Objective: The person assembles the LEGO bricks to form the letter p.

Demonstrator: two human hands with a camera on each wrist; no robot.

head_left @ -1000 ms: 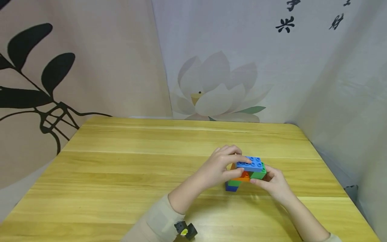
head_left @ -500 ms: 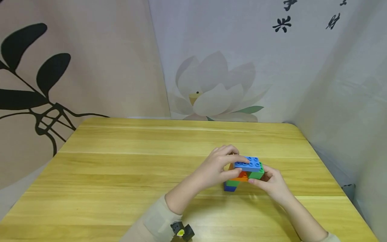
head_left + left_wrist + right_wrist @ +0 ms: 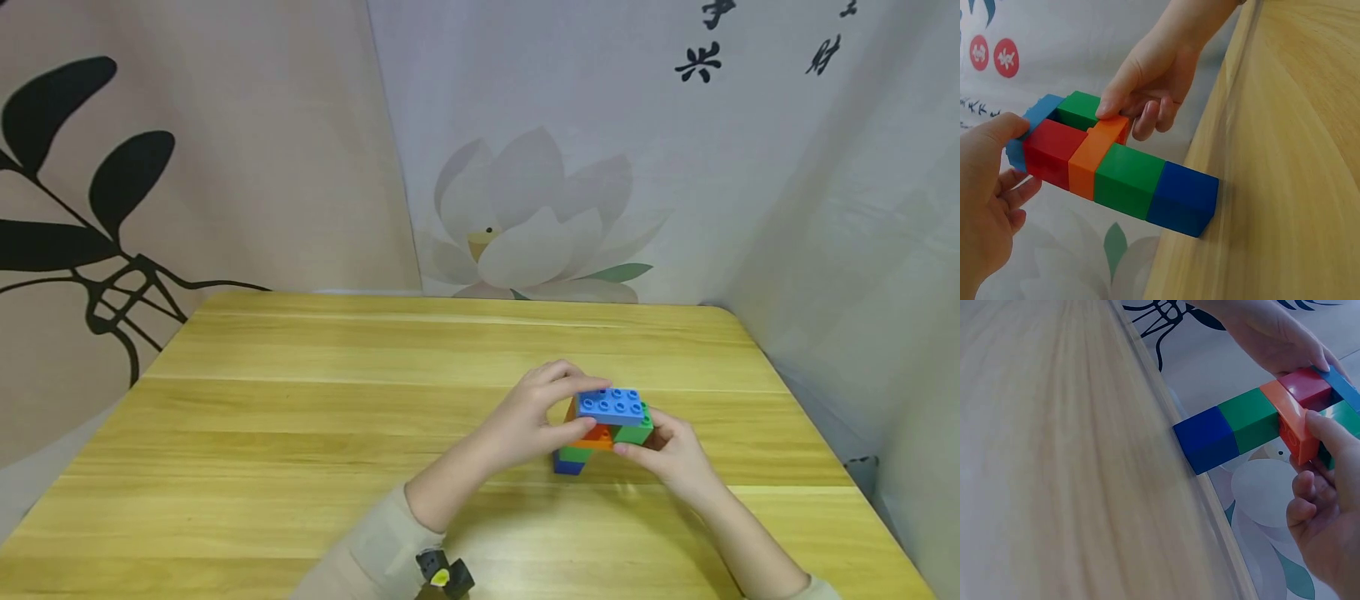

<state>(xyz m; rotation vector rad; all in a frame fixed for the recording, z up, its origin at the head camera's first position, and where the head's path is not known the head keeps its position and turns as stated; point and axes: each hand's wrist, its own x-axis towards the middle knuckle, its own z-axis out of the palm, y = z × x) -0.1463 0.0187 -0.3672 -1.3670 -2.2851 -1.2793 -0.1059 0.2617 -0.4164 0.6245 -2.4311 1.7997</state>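
Note:
A structure of toy building bricks stands upright on the table. Its dark blue brick is lowest, with a green brick above it, then an orange brick. On the orange one sit a red brick and a second green brick, bridged by a light blue brick on top. My left hand pinches the light blue brick between thumb and fingers. With the thumb on the orange brick's end, my right hand grips the structure's right side; its other fingertips are partly hidden.
The wooden table spreads out around the structure. Behind it hangs a pale cloth printed with plants, a lotus and characters. Another cloth hangs along the right side.
My left index finger has slid off the studs on top of the light blue brick to its far edge. My right hand keeps its grip. The head view has shifted slightly.

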